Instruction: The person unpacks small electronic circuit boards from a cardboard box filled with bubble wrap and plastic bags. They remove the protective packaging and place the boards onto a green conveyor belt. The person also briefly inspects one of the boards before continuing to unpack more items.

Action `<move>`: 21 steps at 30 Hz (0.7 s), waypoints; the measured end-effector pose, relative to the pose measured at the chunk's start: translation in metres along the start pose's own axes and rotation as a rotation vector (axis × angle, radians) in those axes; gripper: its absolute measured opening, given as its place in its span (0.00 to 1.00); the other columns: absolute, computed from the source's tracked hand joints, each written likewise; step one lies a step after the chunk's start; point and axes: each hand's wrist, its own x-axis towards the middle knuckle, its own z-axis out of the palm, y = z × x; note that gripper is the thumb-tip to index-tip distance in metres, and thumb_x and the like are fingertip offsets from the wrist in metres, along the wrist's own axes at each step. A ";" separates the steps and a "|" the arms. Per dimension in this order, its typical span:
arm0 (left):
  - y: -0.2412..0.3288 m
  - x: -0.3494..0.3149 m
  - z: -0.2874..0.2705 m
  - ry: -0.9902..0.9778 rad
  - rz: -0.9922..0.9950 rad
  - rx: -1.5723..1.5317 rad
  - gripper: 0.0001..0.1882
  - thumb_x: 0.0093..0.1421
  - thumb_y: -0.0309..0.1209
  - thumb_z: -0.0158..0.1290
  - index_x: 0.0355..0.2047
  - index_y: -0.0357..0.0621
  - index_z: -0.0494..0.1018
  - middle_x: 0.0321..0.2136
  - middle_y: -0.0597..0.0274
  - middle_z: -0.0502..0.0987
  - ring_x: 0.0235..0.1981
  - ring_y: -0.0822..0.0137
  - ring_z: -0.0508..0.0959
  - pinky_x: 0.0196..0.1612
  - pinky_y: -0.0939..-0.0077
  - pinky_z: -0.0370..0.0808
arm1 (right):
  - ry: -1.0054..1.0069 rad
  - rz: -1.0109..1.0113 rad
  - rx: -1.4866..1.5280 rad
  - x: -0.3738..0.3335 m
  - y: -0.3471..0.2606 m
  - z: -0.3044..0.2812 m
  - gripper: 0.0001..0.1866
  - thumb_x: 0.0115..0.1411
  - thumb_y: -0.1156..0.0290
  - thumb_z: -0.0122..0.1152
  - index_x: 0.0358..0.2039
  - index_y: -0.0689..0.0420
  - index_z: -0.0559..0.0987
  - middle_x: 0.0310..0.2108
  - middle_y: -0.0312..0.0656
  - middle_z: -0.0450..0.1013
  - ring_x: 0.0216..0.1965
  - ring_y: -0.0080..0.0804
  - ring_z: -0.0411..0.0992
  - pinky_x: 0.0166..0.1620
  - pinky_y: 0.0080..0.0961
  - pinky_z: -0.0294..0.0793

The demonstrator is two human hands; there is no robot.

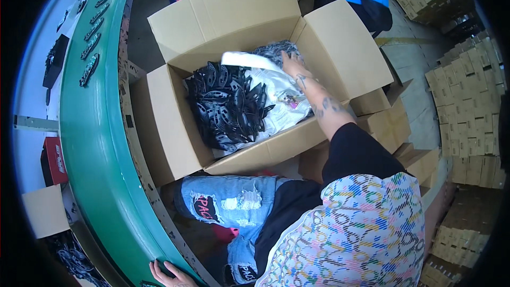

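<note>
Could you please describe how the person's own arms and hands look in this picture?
The right hand is bare, without a glove. Dark tattoos mark the right forearm, and a plain black sleeve covers the arm above them. The left hand is also ungloved; its sleeve, if any, is out of view.

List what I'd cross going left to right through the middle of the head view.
Red box → green belt → open carton's left flap → pile of black plastic parts → right hand → stacked cartons.
</note>
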 end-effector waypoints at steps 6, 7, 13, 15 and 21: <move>0.010 0.011 0.007 -0.039 0.007 -0.033 0.16 0.62 0.34 0.54 0.43 0.33 0.72 0.44 0.45 0.73 0.45 0.49 0.73 0.50 0.59 0.69 | -0.057 -0.010 0.504 0.006 0.004 0.108 0.44 0.56 0.37 0.47 0.67 0.47 0.50 0.67 0.61 0.38 0.67 0.61 0.35 0.65 0.52 0.37; 0.009 0.008 0.002 -0.041 0.003 0.008 0.16 0.62 0.34 0.54 0.43 0.33 0.72 0.44 0.45 0.73 0.45 0.49 0.73 0.50 0.59 0.69 | -0.169 -0.045 0.182 -0.016 -0.046 0.101 0.44 0.57 0.35 0.43 0.67 0.46 0.48 0.67 0.60 0.34 0.68 0.61 0.31 0.66 0.52 0.32; 0.016 0.012 0.002 -0.045 0.007 0.001 0.15 0.62 0.32 0.52 0.44 0.32 0.72 0.44 0.46 0.73 0.46 0.50 0.73 0.51 0.59 0.68 | 0.191 0.084 0.174 0.000 -0.039 0.082 0.43 0.56 0.35 0.43 0.66 0.47 0.53 0.65 0.62 0.43 0.65 0.62 0.43 0.62 0.59 0.42; 0.015 0.014 0.007 -0.048 0.022 -0.012 0.16 0.62 0.32 0.52 0.45 0.32 0.72 0.44 0.46 0.73 0.46 0.50 0.73 0.51 0.59 0.68 | 0.380 0.388 0.094 0.021 0.014 0.087 0.42 0.55 0.36 0.45 0.65 0.44 0.55 0.63 0.59 0.50 0.63 0.60 0.48 0.60 0.61 0.45; 0.013 0.012 0.005 -0.053 0.004 -0.027 0.15 0.62 0.32 0.53 0.44 0.32 0.72 0.44 0.45 0.73 0.46 0.50 0.73 0.52 0.59 0.68 | 0.129 0.487 0.078 0.000 0.014 0.086 0.41 0.54 0.38 0.46 0.65 0.44 0.56 0.65 0.59 0.48 0.64 0.58 0.46 0.62 0.59 0.38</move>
